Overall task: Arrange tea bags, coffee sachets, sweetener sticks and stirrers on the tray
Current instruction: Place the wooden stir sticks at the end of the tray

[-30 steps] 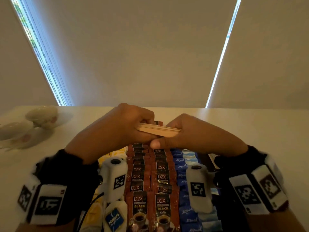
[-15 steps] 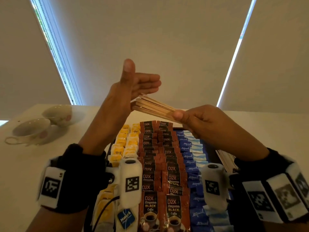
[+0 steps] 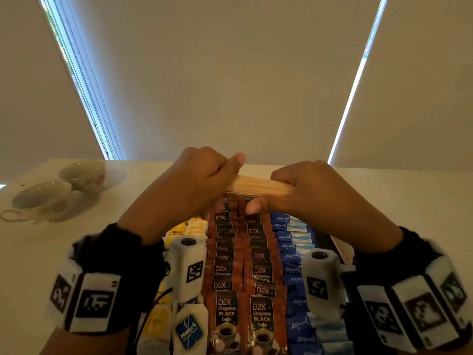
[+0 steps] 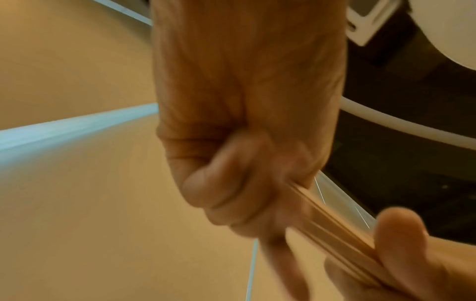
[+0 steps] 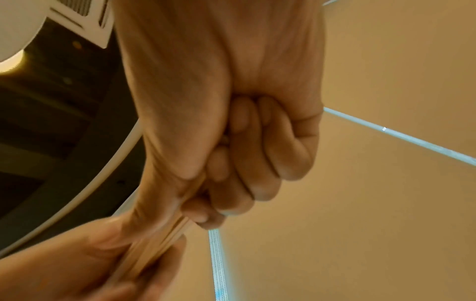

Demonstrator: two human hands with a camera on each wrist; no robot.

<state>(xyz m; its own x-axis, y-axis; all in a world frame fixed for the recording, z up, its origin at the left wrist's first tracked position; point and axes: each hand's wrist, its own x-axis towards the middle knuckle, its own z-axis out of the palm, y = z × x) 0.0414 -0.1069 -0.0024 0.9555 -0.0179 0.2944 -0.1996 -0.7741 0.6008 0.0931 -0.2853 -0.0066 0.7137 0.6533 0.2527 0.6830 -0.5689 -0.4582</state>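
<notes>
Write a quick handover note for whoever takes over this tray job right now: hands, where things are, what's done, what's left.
Left hand: grips one end of the bundle of wooden stirrers.
Right hand: grips the other end; the bundle is level, above the far end of the tray.
Done: tea bags in the left rows, coffee sachets in the middle, blue sweetener sticks to their right. A few stirrers already lie along the right edge.
Left: set the held bundle down, probably with those stirrers, and tidy.
</notes>
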